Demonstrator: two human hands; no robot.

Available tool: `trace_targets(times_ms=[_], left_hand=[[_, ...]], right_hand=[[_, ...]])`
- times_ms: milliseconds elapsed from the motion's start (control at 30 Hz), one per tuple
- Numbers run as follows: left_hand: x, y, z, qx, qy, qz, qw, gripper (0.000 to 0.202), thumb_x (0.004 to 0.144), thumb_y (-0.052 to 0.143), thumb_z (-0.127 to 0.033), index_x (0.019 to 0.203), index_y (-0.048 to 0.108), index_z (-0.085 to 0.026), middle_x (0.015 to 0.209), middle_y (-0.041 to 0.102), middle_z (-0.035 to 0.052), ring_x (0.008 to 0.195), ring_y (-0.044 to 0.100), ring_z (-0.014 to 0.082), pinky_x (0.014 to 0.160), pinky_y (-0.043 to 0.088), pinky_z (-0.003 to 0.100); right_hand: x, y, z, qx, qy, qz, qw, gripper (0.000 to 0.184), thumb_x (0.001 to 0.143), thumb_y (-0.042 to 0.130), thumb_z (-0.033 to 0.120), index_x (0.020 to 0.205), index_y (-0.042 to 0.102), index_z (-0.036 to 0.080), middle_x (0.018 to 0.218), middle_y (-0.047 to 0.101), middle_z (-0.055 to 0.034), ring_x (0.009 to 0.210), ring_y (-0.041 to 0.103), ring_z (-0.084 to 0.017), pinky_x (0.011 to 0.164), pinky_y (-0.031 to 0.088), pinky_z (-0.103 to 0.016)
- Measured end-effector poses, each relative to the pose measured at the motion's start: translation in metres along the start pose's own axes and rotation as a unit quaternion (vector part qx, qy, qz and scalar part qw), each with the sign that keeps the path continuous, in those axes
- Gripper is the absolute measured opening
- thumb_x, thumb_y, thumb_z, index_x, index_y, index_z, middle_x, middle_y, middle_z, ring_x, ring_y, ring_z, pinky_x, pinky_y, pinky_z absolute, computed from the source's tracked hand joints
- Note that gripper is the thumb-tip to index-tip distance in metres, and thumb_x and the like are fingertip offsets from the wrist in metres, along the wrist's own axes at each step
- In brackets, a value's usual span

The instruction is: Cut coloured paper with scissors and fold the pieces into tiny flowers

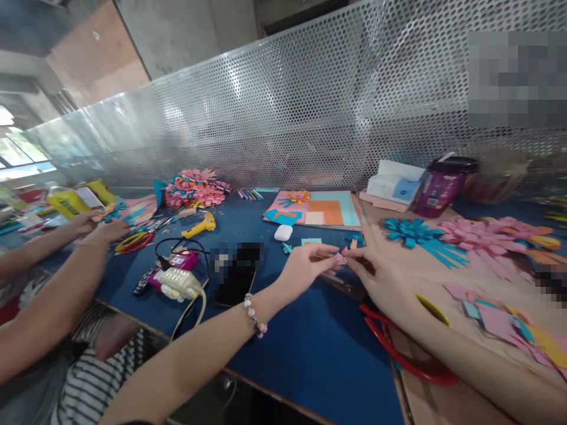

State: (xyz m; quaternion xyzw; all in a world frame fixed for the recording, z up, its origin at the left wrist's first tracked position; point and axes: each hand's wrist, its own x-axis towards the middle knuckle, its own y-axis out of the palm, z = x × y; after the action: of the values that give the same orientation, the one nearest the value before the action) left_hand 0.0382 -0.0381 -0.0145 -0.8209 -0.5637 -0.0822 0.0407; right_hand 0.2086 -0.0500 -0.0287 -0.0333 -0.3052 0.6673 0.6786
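Observation:
A small folded piece of pink paper (340, 258) is pinched over the blue table (305, 366) by the fingertips of both my hands. My left hand (302, 268), with a beaded bracelet (254, 317) on its wrist, comes in from the left. My right hand (381, 276) meets it from the right, fingers closed on the same paper. Under my right hand and forearm lie scissors with red and yellow handles (390, 342), partly hidden. Blue paper scraps (287, 248) and a white earphone case (283, 233) are close to my left hand.
Coloured paper sheets (325, 212) lie behind my hands. Blue (410, 231) and pink (478, 239) paper flowers are at right, below a purple cup (443, 186). A phone (241, 274) and power bank (181, 282) sit left. Another person's hands (104, 230) work further left.

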Motion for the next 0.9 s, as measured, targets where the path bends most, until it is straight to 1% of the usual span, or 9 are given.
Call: trace_targets(times_ms=[67, 167, 300, 400, 500, 633, 767, 833, 900], left_hand=[[0.0, -0.001, -0.001, 0.028, 0.015, -0.005, 0.999, 0.04, 0.075, 0.067, -0.031, 0.11, 0.06, -0.012, 0.09, 0.07, 0.0129, 0.082, 0.067, 0.0203, 0.069, 0.054, 0.03], [-0.001, -0.001, -0.003, 0.05, 0.021, -0.003, 0.999, 0.046, 0.074, 0.067, -0.028, 0.116, 0.054, -0.013, 0.086, 0.07, 0.011, 0.079, 0.067, 0.0196, 0.062, 0.053, 0.026], [-0.002, 0.002, -0.004, 0.066, 0.026, 0.002, 0.998, 0.048, 0.073, 0.067, -0.024, 0.117, 0.053, -0.013, 0.084, 0.068, 0.0099, 0.078, 0.066, 0.0191, 0.059, 0.052, 0.024], [-0.002, 0.003, -0.004, 0.075, 0.027, 0.008, 0.997, 0.046, 0.074, 0.067, -0.022, 0.116, 0.053, -0.012, 0.085, 0.068, 0.0107, 0.079, 0.067, 0.0197, 0.059, 0.052, 0.025], [-0.002, 0.003, -0.004, 0.091, 0.04, 0.015, 0.995, 0.041, 0.075, 0.066, -0.021, 0.114, 0.055, -0.013, 0.087, 0.068, 0.0112, 0.081, 0.067, 0.0201, 0.063, 0.053, 0.027], [-0.003, 0.0, -0.005, 0.115, 0.067, 0.019, 0.991, 0.039, 0.076, 0.064, -0.021, 0.114, 0.055, -0.014, 0.088, 0.069, 0.0104, 0.08, 0.067, 0.019, 0.076, 0.053, 0.032], [-0.004, -0.001, -0.007, 0.143, 0.07, 0.02, 0.987, 0.038, 0.077, 0.064, -0.023, 0.113, 0.057, -0.015, 0.089, 0.069, 0.0099, 0.082, 0.067, 0.0192, 0.079, 0.052, 0.033], [-0.004, 0.0, -0.009, 0.162, 0.067, 0.029, 0.984, 0.034, 0.076, 0.065, -0.025, 0.108, 0.061, -0.015, 0.089, 0.07, 0.0099, 0.084, 0.067, 0.0197, 0.08, 0.051, 0.032], [-0.005, 0.001, -0.01, 0.172, 0.058, 0.05, 0.982, 0.026, 0.074, 0.066, -0.027, 0.096, 0.066, -0.013, 0.089, 0.07, 0.0104, 0.083, 0.067, 0.0201, 0.079, 0.051, 0.031]], right_hand=[[0.0, 0.0, 0.002, -0.009, -0.005, 0.0, 1.0, 0.022, 0.085, 0.051, 0.038, 0.094, 0.064, 0.022, 0.092, 0.067, -0.004, 0.083, 0.061, -0.02, 0.075, 0.047, -0.034], [0.0, -0.001, 0.006, -0.006, -0.02, 0.002, 1.0, 0.022, 0.085, 0.051, 0.039, 0.092, 0.064, 0.022, 0.094, 0.066, -0.0047, 0.086, 0.061, -0.02, 0.077, 0.047, -0.034], [0.0, -0.003, 0.009, -0.007, -0.023, 0.025, 0.999, 0.024, 0.086, 0.049, 0.041, 0.085, 0.062, 0.021, 0.087, 0.066, -0.0053, 0.08, 0.061, -0.02, 0.074, 0.048, -0.034], [-0.001, -0.003, 0.01, -0.012, -0.02, 0.028, 0.999, 0.026, 0.087, 0.047, 0.041, 0.084, 0.061, 0.02, 0.082, 0.066, -0.0051, 0.077, 0.061, -0.02, 0.073, 0.047, -0.034], [-0.001, -0.003, 0.009, -0.023, -0.037, 0.021, 0.999, 0.026, 0.086, 0.047, 0.041, 0.082, 0.06, 0.02, 0.08, 0.064, -0.0049, 0.075, 0.06, -0.019, 0.071, 0.047, -0.033], [-0.002, -0.003, 0.01, -0.014, -0.047, 0.022, 0.999, 0.024, 0.086, 0.048, 0.04, 0.082, 0.061, 0.02, 0.083, 0.065, -0.005, 0.077, 0.059, -0.02, 0.073, 0.047, -0.034], [-0.004, -0.002, 0.011, -0.01, -0.061, 0.011, 0.998, 0.02, 0.086, 0.048, 0.036, 0.083, 0.061, 0.021, 0.083, 0.065, -0.0053, 0.077, 0.059, -0.02, 0.071, 0.047, -0.035], [-0.005, -0.001, 0.011, -0.028, -0.07, 0.005, 0.997, 0.018, 0.086, 0.047, 0.032, 0.081, 0.059, 0.021, 0.079, 0.064, -0.0049, 0.075, 0.058, -0.02, 0.07, 0.047, -0.035], [-0.006, -0.001, 0.01, -0.059, -0.083, -0.001, 0.995, 0.016, 0.086, 0.047, 0.028, 0.077, 0.058, 0.021, 0.077, 0.062, -0.0045, 0.076, 0.057, -0.02, 0.07, 0.046, -0.036]])
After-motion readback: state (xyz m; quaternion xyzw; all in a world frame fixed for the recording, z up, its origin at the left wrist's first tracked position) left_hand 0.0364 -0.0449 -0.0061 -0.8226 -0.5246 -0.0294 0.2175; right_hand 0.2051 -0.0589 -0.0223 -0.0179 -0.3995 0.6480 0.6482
